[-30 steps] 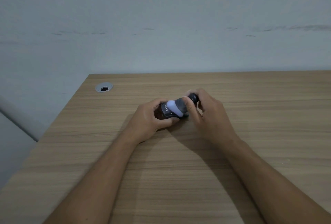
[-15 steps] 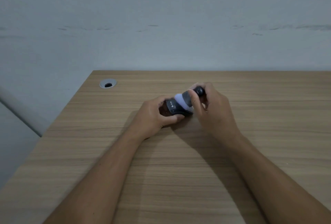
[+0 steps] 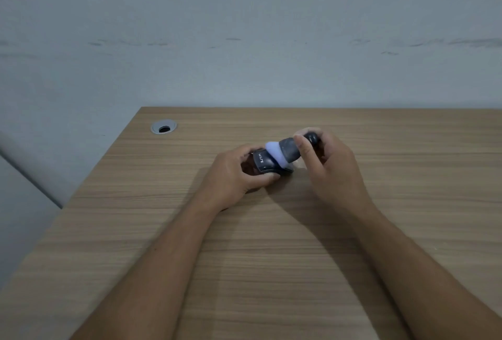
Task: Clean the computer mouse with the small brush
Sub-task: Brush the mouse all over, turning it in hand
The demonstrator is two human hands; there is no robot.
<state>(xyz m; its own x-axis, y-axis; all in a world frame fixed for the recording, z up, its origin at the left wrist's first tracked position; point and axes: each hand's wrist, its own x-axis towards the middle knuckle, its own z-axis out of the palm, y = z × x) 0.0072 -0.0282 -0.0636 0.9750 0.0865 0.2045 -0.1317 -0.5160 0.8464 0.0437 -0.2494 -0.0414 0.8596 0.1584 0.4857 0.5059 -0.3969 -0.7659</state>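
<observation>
A dark computer mouse (image 3: pixel 263 163) with white lettering sits on the wooden desk, gripped from the left by my left hand (image 3: pixel 237 174). My right hand (image 3: pixel 330 166) holds a small brush (image 3: pixel 285 151) by its dark handle, thumb and fingers wrapped around it. The brush's pale lilac bristle tip presses on the top of the mouse, on its right part. Most of the mouse's left side is hidden under my left fingers.
The wooden desk (image 3: pixel 271 258) meets a grey wall at its far edge. A round metal cable grommet (image 3: pixel 163 127) sits near the desk's far left corner. The desk's left edge runs diagonally down to the lower left.
The brush tip has swept a little across the mouse top while both hands stay in place. The view has shifted slightly, so hands and mouse appear a bit further right and up.
</observation>
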